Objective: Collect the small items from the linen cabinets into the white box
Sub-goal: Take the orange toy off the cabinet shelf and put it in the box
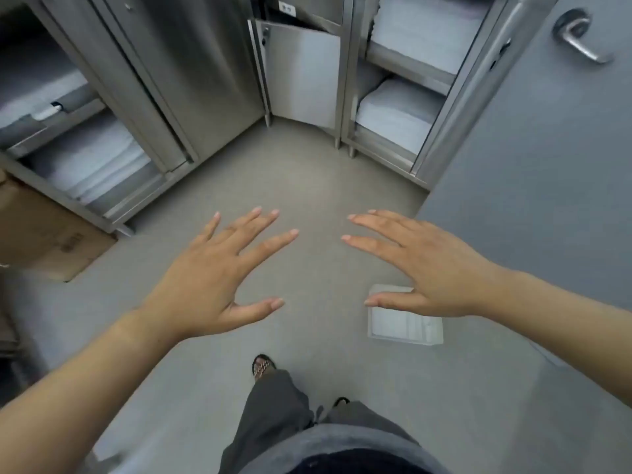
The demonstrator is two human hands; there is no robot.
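Observation:
My left hand (219,271) and my right hand (420,265) are stretched out palm down over the grey floor, fingers spread, holding nothing. The white box (407,328) lies on the floor below my right hand, which hides its top edge. A steel linen cabinet (102,107) stands open on the left with stacked white linen (92,162) on its shelves. On its upper shelf lies a small white item with a dark end (48,111). A second open cabinet (403,97) with folded white linen stands at the right.
A closed steel door panel (205,63) and a corner unit (304,70) fill the back. A grey door with a lever handle (578,35) stands at the right. Flattened cardboard (44,234) lies at the left. My legs and sandalled foot (263,366) are below.

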